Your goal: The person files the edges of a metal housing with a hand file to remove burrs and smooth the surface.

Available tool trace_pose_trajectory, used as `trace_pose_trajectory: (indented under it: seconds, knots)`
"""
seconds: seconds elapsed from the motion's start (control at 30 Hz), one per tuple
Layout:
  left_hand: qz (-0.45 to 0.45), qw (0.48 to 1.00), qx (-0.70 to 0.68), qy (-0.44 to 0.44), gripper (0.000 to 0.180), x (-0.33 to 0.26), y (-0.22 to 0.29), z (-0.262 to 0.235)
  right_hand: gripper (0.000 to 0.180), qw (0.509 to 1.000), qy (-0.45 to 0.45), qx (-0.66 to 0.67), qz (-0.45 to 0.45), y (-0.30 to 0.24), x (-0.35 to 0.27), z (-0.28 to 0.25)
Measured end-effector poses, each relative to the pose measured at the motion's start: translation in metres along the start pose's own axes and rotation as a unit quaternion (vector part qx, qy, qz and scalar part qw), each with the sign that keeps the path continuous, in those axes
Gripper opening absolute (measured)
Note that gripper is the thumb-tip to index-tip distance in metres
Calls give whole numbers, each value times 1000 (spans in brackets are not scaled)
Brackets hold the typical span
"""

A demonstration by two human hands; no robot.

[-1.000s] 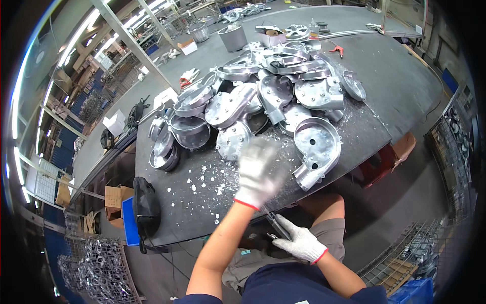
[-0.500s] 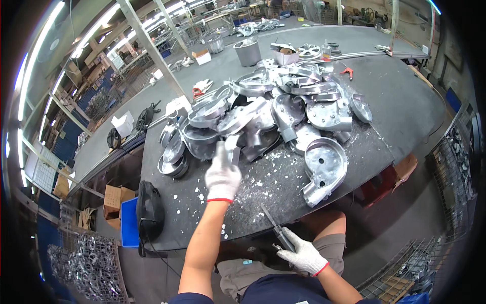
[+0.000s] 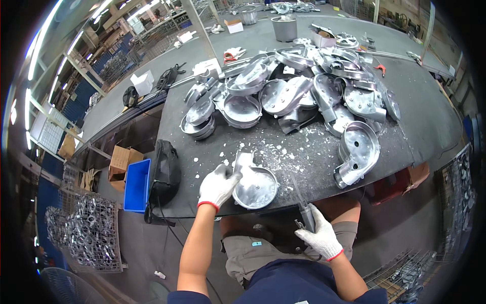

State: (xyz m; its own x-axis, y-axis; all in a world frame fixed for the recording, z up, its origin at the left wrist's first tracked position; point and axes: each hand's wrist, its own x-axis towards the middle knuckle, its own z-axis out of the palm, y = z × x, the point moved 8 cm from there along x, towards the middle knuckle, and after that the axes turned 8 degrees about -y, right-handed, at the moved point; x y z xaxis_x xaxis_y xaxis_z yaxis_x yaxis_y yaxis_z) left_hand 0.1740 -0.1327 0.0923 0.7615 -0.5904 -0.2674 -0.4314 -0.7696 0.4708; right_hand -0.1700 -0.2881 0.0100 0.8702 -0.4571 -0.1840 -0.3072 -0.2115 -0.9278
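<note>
My left hand (image 3: 218,188), in a white glove with a red cuff, grips a silvery cast-metal housing (image 3: 256,189) at its left side by the neck. The housing is round with a short spout pointing away from me and lies at the table's near edge. My right hand (image 3: 320,235), gloved the same way, is closed round a grey-handled hand tool (image 3: 307,217) with a long thin blade. The blade points up and away, just right of the held housing. Another snail-shaped housing (image 3: 358,154) rests farther right, apart from both hands.
Many similar housings are heaped (image 3: 288,91) across the dark table (image 3: 415,121), with pale flakes scattered before them. A black bag (image 3: 164,172) hangs at the left edge beside a blue bin (image 3: 136,186). Wire cages (image 3: 96,238) of metal parts stand on the floor.
My left hand has come back from the pile toward me, bringing a housing to the near edge. My right hand still holds the tool. The view has shifted leftward.
</note>
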Motion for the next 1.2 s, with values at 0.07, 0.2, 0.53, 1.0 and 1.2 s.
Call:
trace_pose_trajectory:
  seconds: [0.07, 0.2, 0.53, 1.0, 1.2]
  knots:
    - [-1, 999, 28, 18, 57, 28, 6, 13, 101, 998, 15, -67, 2, -10, -3, -2]
    - [2, 996, 92, 1, 49, 65, -3, 23, 93, 994, -17, -46, 98, -48, -13, 0]
    - [234, 905, -329, 134, 82, -22, 31, -26, 98, 994, 7, -92, -58, -58, -9, -1]
    - [241, 930, -133, 243, 40, -50, 61, -34, 63, 989, -84, -89, -81, -77, 12, 17]
    - [270, 926, -85, 249, 38, -46, 67, -33, 56, 985, -32, -96, -142, -78, 29, 22]
